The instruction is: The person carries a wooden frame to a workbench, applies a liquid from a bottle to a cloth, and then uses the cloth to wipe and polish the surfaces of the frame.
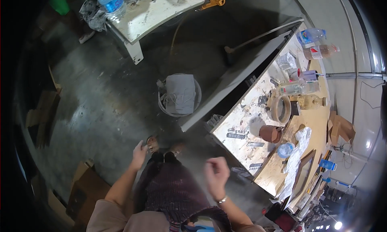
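Observation:
My left hand (pixel 139 155) hangs in the air above the grey floor, thumb and fingers somewhat apart, with nothing seen in it. My right hand (pixel 217 175) is raised in front of my dark apron (pixel 175 187), a little blurred. Its fingers are curled in, and no object shows in them; a watch or bracelet (pixel 222 200) circles that wrist. Neither hand touches anything. Nearest to the right hand is the corner of a stained white worktable (pixel 238 131). Ahead on the floor stands a round bin (pixel 197 99) with a pale grey sheet (pixel 181 93) over it.
On the right table are a brown cup (pixel 269 133), a round ring-shaped container (pixel 281 109), several bottles (pixel 298 88) and crumpled white paper (pixel 297 151). A grey panel (pixel 242 66) runs along its far side. Another table (pixel 161 10) stands ahead; cardboard boxes (pixel 86 187) lie at left.

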{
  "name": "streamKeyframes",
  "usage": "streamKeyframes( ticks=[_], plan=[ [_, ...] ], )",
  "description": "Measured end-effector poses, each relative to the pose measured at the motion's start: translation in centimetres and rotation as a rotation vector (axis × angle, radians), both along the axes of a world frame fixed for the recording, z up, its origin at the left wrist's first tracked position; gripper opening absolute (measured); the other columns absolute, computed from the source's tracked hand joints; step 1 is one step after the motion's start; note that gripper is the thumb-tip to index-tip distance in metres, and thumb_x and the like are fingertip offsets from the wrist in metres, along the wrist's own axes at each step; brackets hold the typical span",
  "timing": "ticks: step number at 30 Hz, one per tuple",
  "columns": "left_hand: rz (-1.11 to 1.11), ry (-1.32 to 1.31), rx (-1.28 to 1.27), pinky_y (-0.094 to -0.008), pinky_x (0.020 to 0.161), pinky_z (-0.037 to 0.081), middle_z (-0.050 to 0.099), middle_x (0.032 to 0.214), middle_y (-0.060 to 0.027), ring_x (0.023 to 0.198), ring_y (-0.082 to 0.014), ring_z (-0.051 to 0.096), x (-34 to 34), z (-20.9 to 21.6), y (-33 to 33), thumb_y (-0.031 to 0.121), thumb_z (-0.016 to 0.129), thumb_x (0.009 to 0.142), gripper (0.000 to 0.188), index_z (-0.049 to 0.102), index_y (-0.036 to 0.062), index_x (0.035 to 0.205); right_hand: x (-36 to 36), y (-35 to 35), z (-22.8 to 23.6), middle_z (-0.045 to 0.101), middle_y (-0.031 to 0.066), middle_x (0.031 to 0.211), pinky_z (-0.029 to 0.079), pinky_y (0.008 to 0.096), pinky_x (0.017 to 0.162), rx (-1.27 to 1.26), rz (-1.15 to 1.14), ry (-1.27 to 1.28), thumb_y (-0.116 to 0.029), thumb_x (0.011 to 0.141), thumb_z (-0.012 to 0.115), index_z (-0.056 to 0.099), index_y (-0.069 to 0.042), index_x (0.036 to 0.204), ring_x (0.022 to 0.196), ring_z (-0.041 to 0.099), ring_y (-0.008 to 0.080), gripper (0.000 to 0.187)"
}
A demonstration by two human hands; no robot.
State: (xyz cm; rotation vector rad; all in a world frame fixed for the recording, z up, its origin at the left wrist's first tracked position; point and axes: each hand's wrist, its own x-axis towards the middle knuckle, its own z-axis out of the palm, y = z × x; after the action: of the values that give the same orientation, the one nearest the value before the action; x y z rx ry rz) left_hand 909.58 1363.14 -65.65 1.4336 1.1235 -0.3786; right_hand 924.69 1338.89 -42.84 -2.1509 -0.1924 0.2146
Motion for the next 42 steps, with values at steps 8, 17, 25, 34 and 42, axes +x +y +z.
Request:
streamKeyframes(
  ticks=[8, 17, 25, 34, 42],
  plan=[
    [-0.249, -0.530, 0.197, -0.0331, 0.083, 0.050, 0.065, 0.105, -0.0149, 0.093, -0.0269, 0.065, 21.8, 6.6, -2.3, 0.016, 0.067, 0.081, 0.046, 0.054, 0.0026, 0.123, 6.9, -1.4, 0.4, 0.049, 0.0067, 0.066, 0.039, 0.0263, 0.053, -0.272, -0.036, -0.276, 0.007, 0.073, 0.061, 0.054, -0.003, 0.073, 0.057, 0.048, 0.0175, 0.013],
    [-0.912, -0.708, 0.126, -0.0420, 0.095, 0.043, 0.056, 0.122, -0.0136, 0.109, -0.0356, 0.053, 27.6, 5.4, -2.0, 0.014, 0.069, 0.068, 0.062, 0.051, 0.0062, 0.126, 4.1, 5.9, -13.4, 0.057, 0.0096, 0.101, 0.050, 0.0311, 0.075, -0.154, -0.075, 0.431, -0.003, 0.076, 0.068, 0.056, -0.004, 0.108, 0.088, 0.060, 0.0214, 0.034],
    [-0.898, -0.631, 0.036, -0.0427, 0.090, 0.047, 0.058, 0.118, -0.0139, 0.108, -0.0350, 0.055, 29.4, 4.6, 1.2, 0.012, 0.067, 0.065, 0.055, 0.055, 0.0061, 0.118, 7.7, 10.4, -18.1, 0.040, 0.0130, 0.134, 0.040, 0.0373, 0.102, 0.364, -0.185, 0.699, -0.004, 0.076, 0.070, 0.025, -0.002, 0.140, 0.121, 0.046, 0.0238, 0.078],
    [-0.504, -0.723, -0.393, -0.0341, 0.054, 0.048, 0.062, 0.076, -0.0106, 0.056, -0.0251, 0.058, 17.6, 7.7, -0.9, -0.004, 0.061, 0.071, 0.016, 0.063, 0.0041, 0.085, 7.6, 10.4, -19.9, 0.033, 0.0129, 0.144, 0.042, 0.0367, 0.096, 0.250, -0.001, 0.647, -0.021, 0.079, 0.073, 0.026, -0.012, 0.146, 0.120, 0.046, 0.0253, 0.083],
    [-0.744, -0.291, -0.320, -0.0376, 0.070, 0.049, 0.062, 0.091, -0.0140, 0.083, -0.0244, 0.060, 9.3, -10.7, -9.9, 0.012, 0.061, 0.078, 0.016, 0.063, 0.0066, 0.093, 10.6, 12.3, -19.0, 0.038, 0.0115, 0.140, 0.043, 0.0364, 0.092, 0.187, -0.020, 0.689, -0.023, 0.080, 0.072, 0.029, -0.010, 0.144, 0.113, 0.050, 0.0240, 0.078]
  ],
)
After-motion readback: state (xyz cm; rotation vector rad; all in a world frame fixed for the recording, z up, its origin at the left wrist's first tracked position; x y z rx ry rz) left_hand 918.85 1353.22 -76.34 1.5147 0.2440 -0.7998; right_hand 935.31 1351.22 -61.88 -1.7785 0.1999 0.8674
